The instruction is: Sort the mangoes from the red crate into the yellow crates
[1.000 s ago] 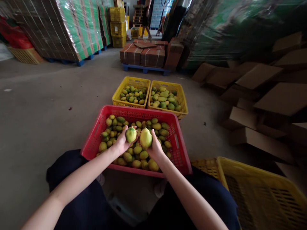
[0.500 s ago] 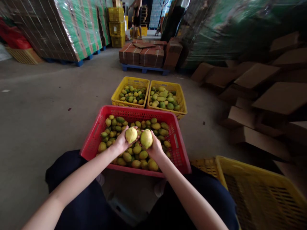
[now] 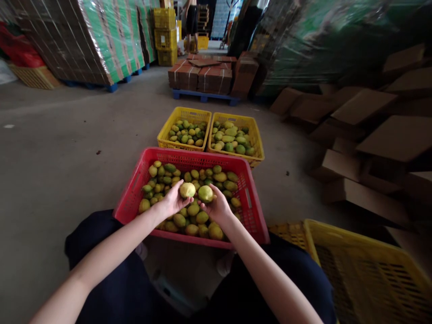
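My left hand (image 3: 173, 199) is closed around a pale yellow lemon (image 3: 187, 190), its fingers along the sides. A greener lemon (image 3: 205, 193) is gripped in my right hand (image 3: 219, 206). Both hands are side by side above the middle of a red plastic crate (image 3: 129, 196), with a small gap between the two fruits. Many yellow and green lemons (image 3: 202, 218) lie loose in this crate, partly hidden under my hands and forearms.
Beyond the red crate stand two yellow crates (image 3: 161, 135) of green-yellow fruit. Another yellow crate (image 3: 362, 243) is by my right knee. Flattened cardboard boxes (image 3: 364, 198) are heaped at the right. Farther back are a loaded blue pallet (image 3: 204, 96) and a person (image 3: 192, 20).
Both lemons have been turned in my hands and now show other sides. The hands stay over the red crate. In the background, the person has shifted a little.
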Demonstrator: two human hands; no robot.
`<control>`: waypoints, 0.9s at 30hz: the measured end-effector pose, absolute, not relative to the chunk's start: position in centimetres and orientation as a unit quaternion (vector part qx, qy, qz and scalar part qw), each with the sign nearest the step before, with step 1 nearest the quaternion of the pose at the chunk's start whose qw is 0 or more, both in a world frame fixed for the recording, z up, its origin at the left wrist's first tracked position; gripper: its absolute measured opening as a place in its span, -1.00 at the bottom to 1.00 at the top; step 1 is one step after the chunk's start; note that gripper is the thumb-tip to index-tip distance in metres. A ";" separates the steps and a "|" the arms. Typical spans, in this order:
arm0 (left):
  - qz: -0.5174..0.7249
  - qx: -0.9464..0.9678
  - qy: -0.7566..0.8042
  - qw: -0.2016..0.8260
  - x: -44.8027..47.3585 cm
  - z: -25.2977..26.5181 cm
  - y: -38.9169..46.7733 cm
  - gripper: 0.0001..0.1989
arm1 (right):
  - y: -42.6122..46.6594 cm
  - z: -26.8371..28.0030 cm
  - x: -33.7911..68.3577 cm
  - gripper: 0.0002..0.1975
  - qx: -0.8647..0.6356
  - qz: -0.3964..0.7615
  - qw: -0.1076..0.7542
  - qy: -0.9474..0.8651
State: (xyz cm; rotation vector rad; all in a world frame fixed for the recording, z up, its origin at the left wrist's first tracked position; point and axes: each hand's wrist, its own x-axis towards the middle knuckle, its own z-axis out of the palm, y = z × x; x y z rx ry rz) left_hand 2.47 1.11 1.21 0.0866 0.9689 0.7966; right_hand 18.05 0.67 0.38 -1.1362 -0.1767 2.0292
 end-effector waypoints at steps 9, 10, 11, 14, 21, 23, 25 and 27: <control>0.538 0.452 0.379 0.602 1.5 4.3 0.6 -0.47 | 0.0 1.6 18.9 -0.54 -0.489 0.390 0.574 -0.529; 0.534 0.485 0.374 0.583 1.4 4.6 0.5 -0.44 | -0.1 1.8 18.9 -0.55 -0.479 0.346 0.574 -0.567; 0.534 0.505 0.371 0.568 1.3 4.8 0.5 -0.43 | -0.2 1.8 19.0 -0.57 -0.469 0.311 0.573 -0.595; 0.545 0.507 0.370 0.556 1.2 5.1 0.2 -0.50 | -0.6 1.7 19.0 -0.59 -0.451 0.266 0.567 -0.636; 0.534 0.527 0.365 0.551 1.4 5.0 0.0 -0.50 | -1.2 1.8 18.8 -0.55 -0.456 0.309 0.582 -0.599; 0.534 0.536 0.377 0.533 1.3 4.6 0.2 -0.48 | -1.2 2.0 18.7 -0.46 -0.453 0.379 0.598 -0.543; 0.539 0.521 0.396 0.529 1.1 4.0 0.5 -0.46 | -1.1 2.2 18.6 -0.48 -0.445 0.464 0.600 -0.476; 0.540 0.469 0.399 0.573 1.0 3.3 0.8 -0.47 | -0.8 2.2 18.6 -0.62 -0.427 0.546 0.588 -0.417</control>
